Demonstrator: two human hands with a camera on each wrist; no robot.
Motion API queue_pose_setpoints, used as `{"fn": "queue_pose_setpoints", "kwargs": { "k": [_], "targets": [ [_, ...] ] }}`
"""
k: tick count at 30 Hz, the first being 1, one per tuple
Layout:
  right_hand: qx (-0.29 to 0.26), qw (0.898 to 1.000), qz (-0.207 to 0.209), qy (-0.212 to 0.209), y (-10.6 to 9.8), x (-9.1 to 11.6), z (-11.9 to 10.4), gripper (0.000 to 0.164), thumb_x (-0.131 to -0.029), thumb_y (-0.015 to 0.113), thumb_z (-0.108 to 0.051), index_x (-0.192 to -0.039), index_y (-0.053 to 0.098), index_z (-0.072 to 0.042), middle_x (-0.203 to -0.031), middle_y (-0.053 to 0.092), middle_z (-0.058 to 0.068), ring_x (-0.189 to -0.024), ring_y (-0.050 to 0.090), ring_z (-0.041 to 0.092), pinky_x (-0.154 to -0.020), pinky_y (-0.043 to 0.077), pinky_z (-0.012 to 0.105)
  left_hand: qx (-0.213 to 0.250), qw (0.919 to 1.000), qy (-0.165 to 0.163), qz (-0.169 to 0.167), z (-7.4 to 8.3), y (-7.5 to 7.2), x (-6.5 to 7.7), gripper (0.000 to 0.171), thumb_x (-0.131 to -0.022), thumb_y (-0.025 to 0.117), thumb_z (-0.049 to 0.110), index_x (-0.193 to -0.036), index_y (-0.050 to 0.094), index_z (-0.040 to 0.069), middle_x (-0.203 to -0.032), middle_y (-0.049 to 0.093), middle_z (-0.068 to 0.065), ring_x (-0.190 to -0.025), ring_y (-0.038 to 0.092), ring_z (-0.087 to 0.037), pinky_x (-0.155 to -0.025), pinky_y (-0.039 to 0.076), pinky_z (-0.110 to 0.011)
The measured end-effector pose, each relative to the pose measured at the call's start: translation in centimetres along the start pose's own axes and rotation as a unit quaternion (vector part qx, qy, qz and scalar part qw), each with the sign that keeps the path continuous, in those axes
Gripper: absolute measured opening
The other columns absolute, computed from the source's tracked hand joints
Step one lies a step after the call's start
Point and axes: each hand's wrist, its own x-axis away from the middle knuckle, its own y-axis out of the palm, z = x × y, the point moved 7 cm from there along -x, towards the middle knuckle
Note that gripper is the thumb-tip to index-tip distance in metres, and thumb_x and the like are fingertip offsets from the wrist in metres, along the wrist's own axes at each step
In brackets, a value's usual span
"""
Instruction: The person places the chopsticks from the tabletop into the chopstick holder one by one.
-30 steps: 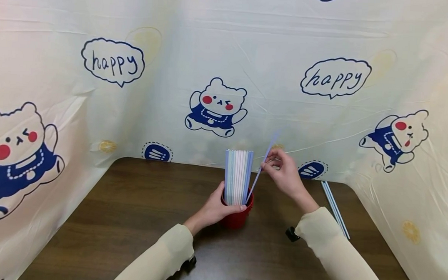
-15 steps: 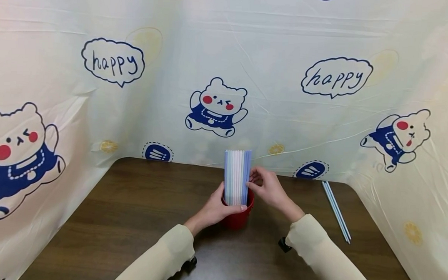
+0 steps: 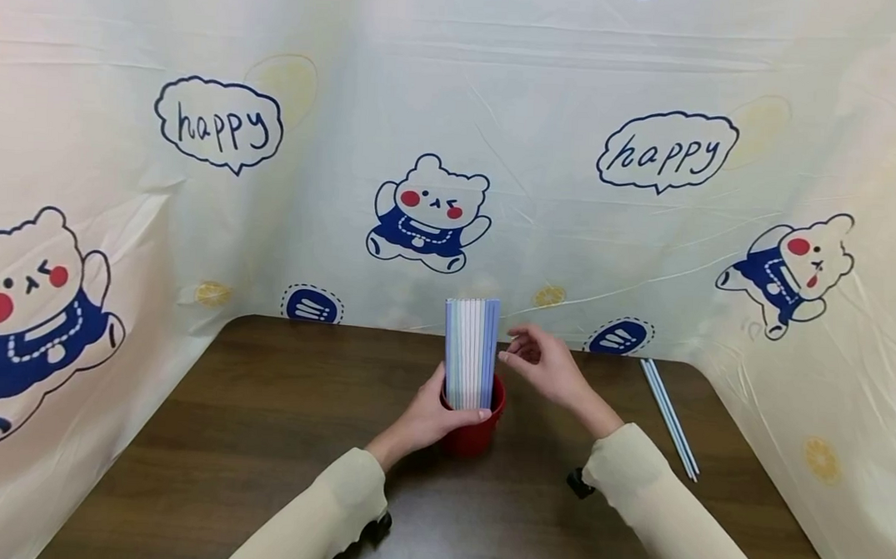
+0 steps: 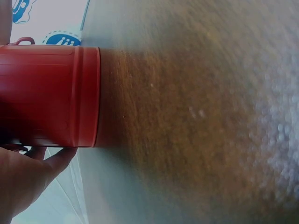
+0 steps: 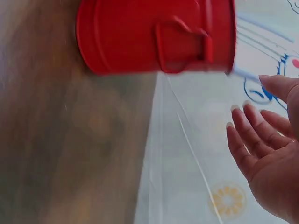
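A red metal bucket with a small side handle stands upright on the table. Long thin straws in blues and white stick up out of it in a tight row. My left hand grips the bucket from the left, its thumb across the front of the straws at the rim. In the left wrist view, fingers curl round the bucket's side. My right hand hovers just right of the straws, fingers loosely bent and apart, holding nothing.
A few pale blue straws lie together on the brown wooden table at the right. A printed cloth hangs behind the table and along both sides. Dark wrist cameras sit below the sleeves.
My right hand has lowered a blue straw into the bucket beside the others, let it go and drawn back slightly right. My left hand has kept its grip.
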Motion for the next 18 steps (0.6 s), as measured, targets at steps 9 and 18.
{"fn": "queue_pose_setpoints", "kwargs": {
  "k": [9,18],
  "targets": [
    [0.164,0.986,0.021,-0.008,-5.2,0.1,3.2,0.043,-0.097,0.071,-0.015,-0.134,0.056,0.002,-0.125,0.06,0.021,-0.112,0.062,0.039,-0.093,0.053,0.055,0.0,1.0,0.004,0.004,0.3,-0.1,0.0,0.089,-0.083,0.084,0.037,-0.154,0.032,0.031,-0.146,0.051,0.001,-0.127,0.054,-0.025,-0.104,0.049,-0.055],
    [0.281,0.956,0.017,0.078,-9.3,2.8,10.7,0.052,-0.098,0.067,-0.016,-0.14,0.049,0.01,-0.136,0.048,0.031,-0.121,0.053,0.049,-0.099,0.046,0.064,0.003,1.0,0.002,0.003,0.2,0.0,0.1,0.087,-0.084,0.084,0.036,-0.154,0.032,0.03,-0.146,0.052,0.0,-0.127,0.054,-0.025,-0.105,0.048,-0.056]
  ]
}}
